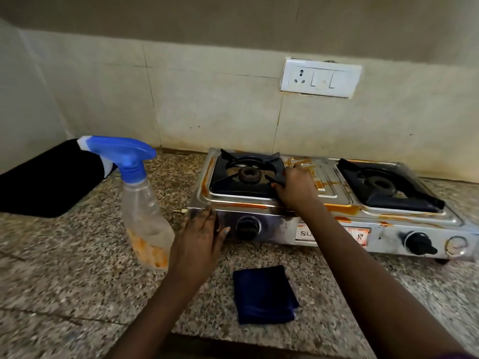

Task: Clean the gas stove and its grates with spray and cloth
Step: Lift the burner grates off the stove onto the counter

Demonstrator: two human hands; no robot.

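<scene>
A steel two-burner gas stove, smeared with orange stains, stands on the granite counter. Its left black grate sits over the left burner, and my right hand grips that grate at its right edge. The right grate lies over the other burner. My left hand rests flat with fingers apart against the stove's front left corner, beside the left knob. A clear spray bottle with a blue trigger head stands left of the stove. In front of the stove lies a folded dark blue cloth.
A black tray-like object lies at the far left of the granite counter. A white socket and switch plate is on the tiled wall behind the stove. The counter's front edge runs along the bottom of the view.
</scene>
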